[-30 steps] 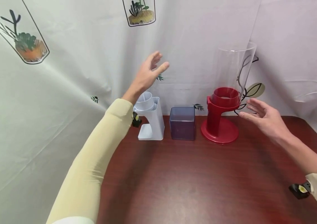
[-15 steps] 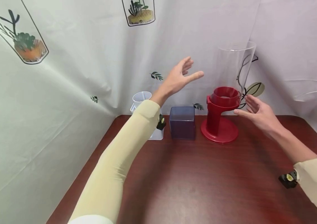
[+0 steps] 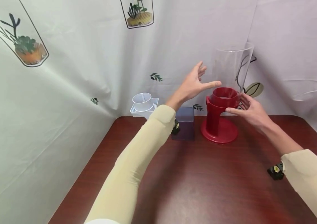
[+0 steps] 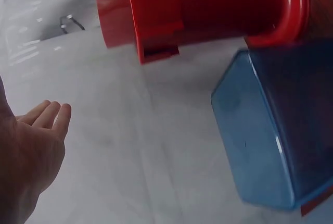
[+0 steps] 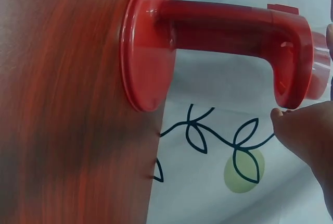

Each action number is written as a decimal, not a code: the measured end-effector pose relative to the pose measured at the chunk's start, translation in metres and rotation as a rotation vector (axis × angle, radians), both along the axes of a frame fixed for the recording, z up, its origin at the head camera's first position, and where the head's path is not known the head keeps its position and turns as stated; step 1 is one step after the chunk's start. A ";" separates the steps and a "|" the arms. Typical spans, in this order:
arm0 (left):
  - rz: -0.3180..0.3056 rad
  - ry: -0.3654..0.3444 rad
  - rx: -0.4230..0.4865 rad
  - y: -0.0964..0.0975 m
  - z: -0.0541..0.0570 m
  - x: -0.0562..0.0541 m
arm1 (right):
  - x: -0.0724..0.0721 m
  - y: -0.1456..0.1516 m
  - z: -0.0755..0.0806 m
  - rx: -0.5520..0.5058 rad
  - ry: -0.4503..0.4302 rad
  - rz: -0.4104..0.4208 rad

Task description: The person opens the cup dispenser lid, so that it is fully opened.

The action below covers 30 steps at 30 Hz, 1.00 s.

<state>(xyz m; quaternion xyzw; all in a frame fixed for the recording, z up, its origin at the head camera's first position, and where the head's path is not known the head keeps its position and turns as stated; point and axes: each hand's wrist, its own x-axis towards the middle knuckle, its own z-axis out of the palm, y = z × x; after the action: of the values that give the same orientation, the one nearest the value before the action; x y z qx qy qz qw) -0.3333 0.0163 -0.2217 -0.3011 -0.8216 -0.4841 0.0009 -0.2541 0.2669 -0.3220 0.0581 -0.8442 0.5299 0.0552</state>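
Note:
A red stand [image 3: 212, 122] with a round base and a ring-shaped holder stands upright at the back of the table. Rising from its ring is a clear, open-topped cylinder [image 3: 228, 67]. My left hand [image 3: 191, 86] is raised to the left of the cylinder, thumb and fingers spread, apart from it. Close by the ring's right side is my right hand [image 3: 252, 112], its thumb stretched toward the holder; whether its fingers touch the cylinder I cannot tell. The right wrist view has the right thumb [image 5: 304, 130] just beside the red ring [image 5: 291, 62].
Left of the stand sits a dark blue translucent box [image 3: 187, 119], partly behind my left sleeve. Farther left is a white stand with a cup [image 3: 142, 102], its lower part hidden by that sleeve. A patterned white cloth [image 3: 91, 62] hangs behind the brown table [image 3: 203, 174].
My left hand has moved right and slightly down, from above the white stand to beside the clear cylinder. My right hand has moved left, up to the red holder.

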 end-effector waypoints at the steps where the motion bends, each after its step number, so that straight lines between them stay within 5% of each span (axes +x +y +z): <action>1: -0.004 -0.006 0.008 0.003 -0.001 0.000 | -0.001 -0.001 0.000 0.000 0.002 -0.004; 11: 0.025 -0.057 0.105 0.027 -0.010 0.003 | -0.011 -0.008 0.001 0.049 0.019 -0.035; 30: 0.091 -0.048 0.103 0.054 -0.023 0.004 | -0.020 -0.009 -0.010 0.040 0.020 -0.051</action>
<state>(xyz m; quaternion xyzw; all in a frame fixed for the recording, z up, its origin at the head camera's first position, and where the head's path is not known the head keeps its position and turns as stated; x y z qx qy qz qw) -0.3298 0.0699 -0.2450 -0.2513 -0.8082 -0.5322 0.0189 -0.2745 0.2576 -0.3317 0.0431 -0.8552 0.5108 0.0760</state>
